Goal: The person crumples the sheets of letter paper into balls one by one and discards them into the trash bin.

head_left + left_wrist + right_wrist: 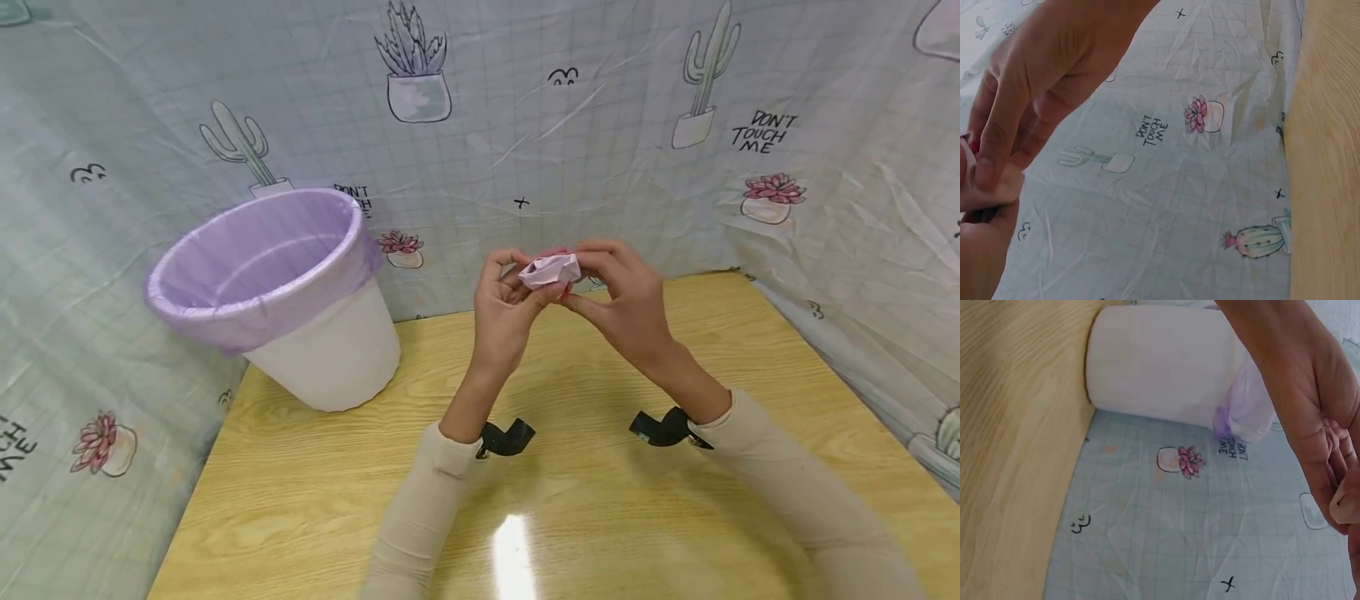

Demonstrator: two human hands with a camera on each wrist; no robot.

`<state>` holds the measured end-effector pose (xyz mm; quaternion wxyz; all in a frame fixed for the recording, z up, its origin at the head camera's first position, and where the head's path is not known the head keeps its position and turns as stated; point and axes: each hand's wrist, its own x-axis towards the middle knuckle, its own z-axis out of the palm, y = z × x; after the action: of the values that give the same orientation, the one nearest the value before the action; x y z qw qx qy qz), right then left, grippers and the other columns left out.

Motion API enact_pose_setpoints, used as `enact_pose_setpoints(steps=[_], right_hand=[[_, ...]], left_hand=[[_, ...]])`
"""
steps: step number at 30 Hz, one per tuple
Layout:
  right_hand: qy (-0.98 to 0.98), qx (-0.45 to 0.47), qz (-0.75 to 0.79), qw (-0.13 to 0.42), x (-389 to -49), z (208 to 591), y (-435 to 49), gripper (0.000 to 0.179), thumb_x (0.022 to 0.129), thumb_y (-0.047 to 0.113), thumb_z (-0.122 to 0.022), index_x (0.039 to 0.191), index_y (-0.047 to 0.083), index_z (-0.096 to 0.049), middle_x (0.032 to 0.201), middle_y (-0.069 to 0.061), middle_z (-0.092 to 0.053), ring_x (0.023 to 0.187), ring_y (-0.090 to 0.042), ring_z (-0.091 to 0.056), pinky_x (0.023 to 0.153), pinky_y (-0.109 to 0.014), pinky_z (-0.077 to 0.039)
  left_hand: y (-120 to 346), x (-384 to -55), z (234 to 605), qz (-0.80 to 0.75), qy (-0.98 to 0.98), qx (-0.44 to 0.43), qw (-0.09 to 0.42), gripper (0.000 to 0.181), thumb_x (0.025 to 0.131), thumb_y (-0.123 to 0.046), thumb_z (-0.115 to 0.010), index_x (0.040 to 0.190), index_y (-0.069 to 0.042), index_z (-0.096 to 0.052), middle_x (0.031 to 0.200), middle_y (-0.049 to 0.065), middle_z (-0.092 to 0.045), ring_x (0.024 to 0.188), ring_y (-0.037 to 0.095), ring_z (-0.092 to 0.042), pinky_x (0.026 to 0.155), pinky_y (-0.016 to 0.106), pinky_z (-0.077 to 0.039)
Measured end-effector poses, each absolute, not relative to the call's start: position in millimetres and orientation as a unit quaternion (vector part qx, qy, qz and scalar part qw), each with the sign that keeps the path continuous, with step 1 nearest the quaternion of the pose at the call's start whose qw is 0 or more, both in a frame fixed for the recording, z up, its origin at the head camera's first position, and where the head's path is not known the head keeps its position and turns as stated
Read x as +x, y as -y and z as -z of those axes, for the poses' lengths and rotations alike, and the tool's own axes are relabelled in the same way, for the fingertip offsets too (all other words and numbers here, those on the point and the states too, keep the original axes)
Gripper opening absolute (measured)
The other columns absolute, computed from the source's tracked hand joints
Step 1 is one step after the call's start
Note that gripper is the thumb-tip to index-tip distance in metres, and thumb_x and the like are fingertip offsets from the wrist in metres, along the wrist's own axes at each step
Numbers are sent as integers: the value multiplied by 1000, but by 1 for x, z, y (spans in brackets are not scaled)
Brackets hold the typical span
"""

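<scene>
Both hands hold a small crumpled piece of pale pink paper (551,271) above the table, in front of the patterned cloth. Brighter pink-red shows at its edges. My left hand (504,321) grips its left side, thumb in front and fingers bent behind. From the right, my right hand (632,300) pinches it between thumb and fingers. In the left wrist view the right hand (1041,87) reaches in from the top with its thumb on the paper (994,190). In the right wrist view the left hand (1310,419) largely hides the paper.
A white bin (333,350) with a purple liner (300,308) over its rim stands at the table's back left. Cloth (480,158) printed with cacti hangs behind and beside the wooden table (315,492). Black wrist mounts (508,437) stick out from both sleeves.
</scene>
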<state>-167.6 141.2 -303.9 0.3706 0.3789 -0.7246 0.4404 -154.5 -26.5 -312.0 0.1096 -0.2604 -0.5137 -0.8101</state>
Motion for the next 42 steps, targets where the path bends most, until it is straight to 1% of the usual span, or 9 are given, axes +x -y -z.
enact_pose_setpoints(steps=[3,8,12,17,23,30,35,39,42], right_hand=[[726,400,-421,369,-166,306,-140,67,69,-10,-87,131,-5,-61,118,-20,-62,102,-30,-63,91,-18,-52],[749,438,-317,382,-166,307,-142,89,69,-4,-90,147,0,-48,133,-23,-49,118,-37,-52,87,-38,-54],[761,465,-249,378,-168,305,-142,91,69,7,-94,147,-3,-47,144,-24,-46,128,-42,-44,100,-47,-47],[771,468,-219,373,-169,302,-141,92,69,18,-96,143,-8,-50,140,-23,-52,122,-40,-48,103,-43,-44],[771,478,-191,375,-172,296,-142,81,71,18,-94,137,-7,-54,130,-22,-57,108,-38,-53,91,-45,-49],[758,489,-211,377,-171,294,-144,60,73,9,-91,124,-6,-62,117,-19,-61,100,-35,-53,83,-42,-49],[742,488,-227,399,-173,295,-146,47,74,6,-89,114,-4,-66,104,-17,-64,89,-33,-54,74,-40,-49],[740,486,-236,401,-173,297,-149,44,72,7,-90,109,-5,-68,97,-17,-66,79,-30,-54,67,-39,-48],[752,459,-265,393,-172,296,-155,43,70,3,-90,108,-5,-72,95,-18,-69,75,-28,-57,63,-34,-49]], left_hand=[[26,-157,313,817,511,-232,129,40,92,21,-59,115,-11,-50,112,14,-71,100,17,-70,79,26,-59],[25,-162,313,828,498,-214,144,37,90,23,-59,106,-11,-56,97,-1,-75,90,14,-72,72,24,-59],[22,-163,314,824,506,-209,145,30,90,20,-62,97,-8,-57,92,-2,-75,84,14,-73,71,25,-60],[23,-163,315,815,535,-179,132,24,90,14,-68,93,-7,-55,92,5,-75,80,13,-73,69,25,-60],[27,-161,315,790,577,-172,112,20,92,6,-71,99,-3,-55,100,23,-73,84,15,-73,65,24,-58],[27,-157,314,792,581,-174,75,19,92,5,-72,100,-3,-57,87,2,-74,79,14,-72,69,26,-59],[31,-155,308,759,618,-189,76,23,90,1,-76,102,-4,-57,89,6,-76,78,14,-69,68,25,-58],[42,-151,301,622,746,-217,94,23,93,-21,-77,105,-7,-62,98,5,-78,87,13,-73,70,28,-57],[54,-147,295,496,823,-246,126,34,95,-35,-73,121,-13,-67,114,0,-76,96,11,-73,75,27,-58]])
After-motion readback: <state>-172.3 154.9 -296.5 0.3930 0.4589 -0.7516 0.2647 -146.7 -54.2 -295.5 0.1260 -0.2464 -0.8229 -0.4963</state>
